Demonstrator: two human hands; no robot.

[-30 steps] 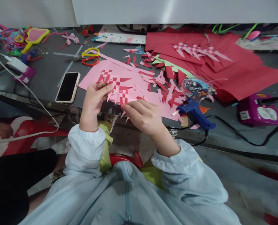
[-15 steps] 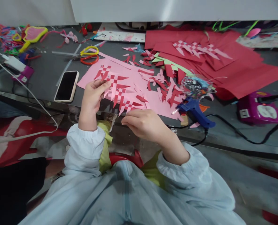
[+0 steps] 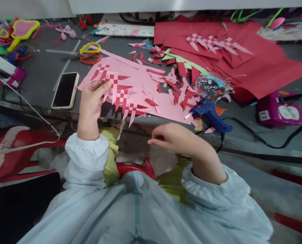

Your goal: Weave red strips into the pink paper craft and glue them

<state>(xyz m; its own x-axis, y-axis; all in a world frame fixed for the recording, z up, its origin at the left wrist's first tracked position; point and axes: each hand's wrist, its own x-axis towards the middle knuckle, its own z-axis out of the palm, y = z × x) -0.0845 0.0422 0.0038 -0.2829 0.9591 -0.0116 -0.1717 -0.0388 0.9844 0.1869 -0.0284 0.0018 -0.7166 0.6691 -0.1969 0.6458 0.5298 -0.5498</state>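
Observation:
My left hand [image 3: 92, 101] pinches a row of woven red-and-pink paper fish [image 3: 121, 96] between thumb and fingers. Checkered bodies, small eyes and pointed tails show on them. The row hangs over the table's front edge. Apart from it, to the lower right, is my right hand [image 3: 175, 137], its fingers curled in; whether anything small is between the fingertips is hidden. Under and behind the row lies a pink paper sheet [image 3: 138, 76] strewn with red and pink paper scraps [image 3: 177, 89]. Beyond my right hand rests a blue glue gun [image 3: 212, 115].
Left of the sheet are a phone [image 3: 65, 89] and scissors [image 3: 90, 53]. Red paper sheets [image 3: 265, 71] at the back right carry more woven fish [image 3: 210, 44]. A purple power block [image 3: 280, 110] with black cables sits at the right, another purple block [image 3: 17, 78] at the left.
My right hand has drawn away from the end of the paper fish row, down and to the right. My left hand keeps its pinch. The whole view has shifted slightly.

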